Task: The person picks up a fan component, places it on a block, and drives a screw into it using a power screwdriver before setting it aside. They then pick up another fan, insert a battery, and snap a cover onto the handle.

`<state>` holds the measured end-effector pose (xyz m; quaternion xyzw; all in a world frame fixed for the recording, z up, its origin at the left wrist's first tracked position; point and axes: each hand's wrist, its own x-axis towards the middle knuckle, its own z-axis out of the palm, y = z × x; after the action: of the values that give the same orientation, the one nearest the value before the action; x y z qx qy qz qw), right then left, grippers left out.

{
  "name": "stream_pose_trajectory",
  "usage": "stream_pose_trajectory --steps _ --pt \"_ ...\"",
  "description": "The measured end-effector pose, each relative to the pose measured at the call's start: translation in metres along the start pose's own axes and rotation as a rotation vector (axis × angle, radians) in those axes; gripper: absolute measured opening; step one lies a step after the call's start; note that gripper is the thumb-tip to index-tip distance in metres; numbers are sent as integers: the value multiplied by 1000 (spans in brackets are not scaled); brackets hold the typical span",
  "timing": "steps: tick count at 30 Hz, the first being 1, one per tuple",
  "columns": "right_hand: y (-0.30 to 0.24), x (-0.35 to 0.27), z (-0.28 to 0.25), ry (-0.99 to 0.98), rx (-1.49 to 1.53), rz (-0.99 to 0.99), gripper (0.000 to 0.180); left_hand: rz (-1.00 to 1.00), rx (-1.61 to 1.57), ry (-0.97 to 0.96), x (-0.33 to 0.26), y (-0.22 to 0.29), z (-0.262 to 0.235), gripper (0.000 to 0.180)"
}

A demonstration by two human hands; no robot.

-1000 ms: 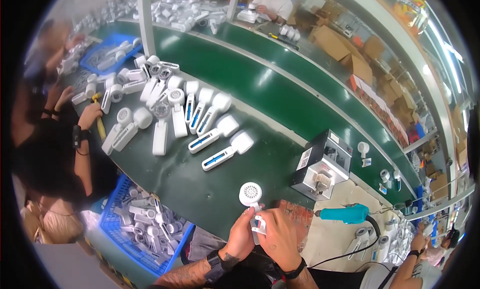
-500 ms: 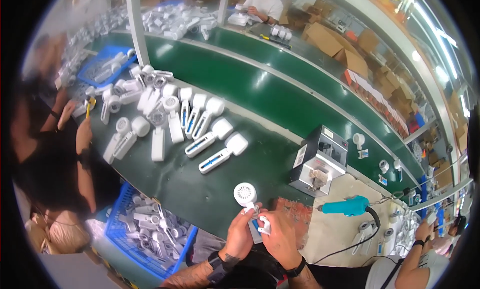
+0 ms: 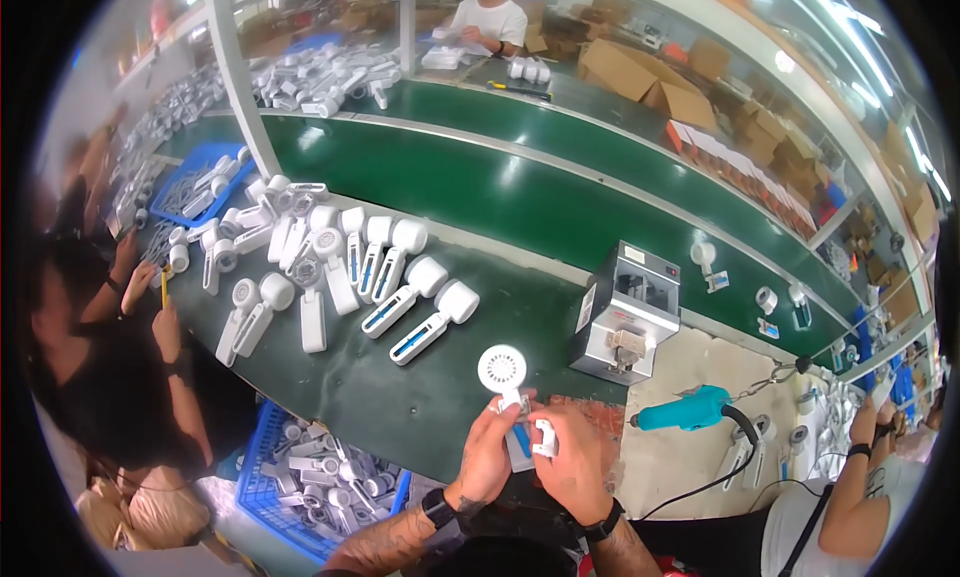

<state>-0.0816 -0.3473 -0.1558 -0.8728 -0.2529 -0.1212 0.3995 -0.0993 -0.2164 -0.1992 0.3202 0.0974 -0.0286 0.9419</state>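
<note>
A white handheld fan (image 3: 501,368) with a round slotted head is upright at the near edge of the green bench, between my two hands. My left hand (image 3: 486,457) is closed around its neck from the left. From the right, my right hand (image 3: 575,469) is closed with a small white curved piece (image 3: 545,439) at its fingers. A blue strip shows on the fan's handle (image 3: 520,445) below, partly covered by the fingers. Where the thumbs meet at the neck, the details are too small to make out.
Several white fans (image 3: 414,317) lie on the bench, left of a grey metal machine (image 3: 626,312). A teal electric screwdriver (image 3: 684,410) hangs on the right. Below the bench edge is a blue crate (image 3: 262,477) of white parts. Co-workers (image 3: 95,362) are at both sides, beyond a green conveyor (image 3: 480,182).
The whole view has shifted and tilted slightly. Both hands keep their hold around the fan's neck and handle, and the small curved piece stays at my right fingers.
</note>
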Motion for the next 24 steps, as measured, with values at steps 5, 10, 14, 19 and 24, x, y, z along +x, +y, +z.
stream_pose_trajectory --steps 5,10,14,19,24 --pt "7 21 -15 142 -52 -6 30 -53 59 -109 39 13 28 35" --pt "26 26 -24 316 -139 13 30 -156 134 -287 68 26 59 42" --pt "28 14 -24 219 -218 20 39 -180 190 -353 84 21 57 44" --pt "27 1 -17 172 -218 70 38 -133 336 -432 86 9 33 41" --pt "40 -17 -21 431 192 322 36 -145 388 -592 87 11 25 37"
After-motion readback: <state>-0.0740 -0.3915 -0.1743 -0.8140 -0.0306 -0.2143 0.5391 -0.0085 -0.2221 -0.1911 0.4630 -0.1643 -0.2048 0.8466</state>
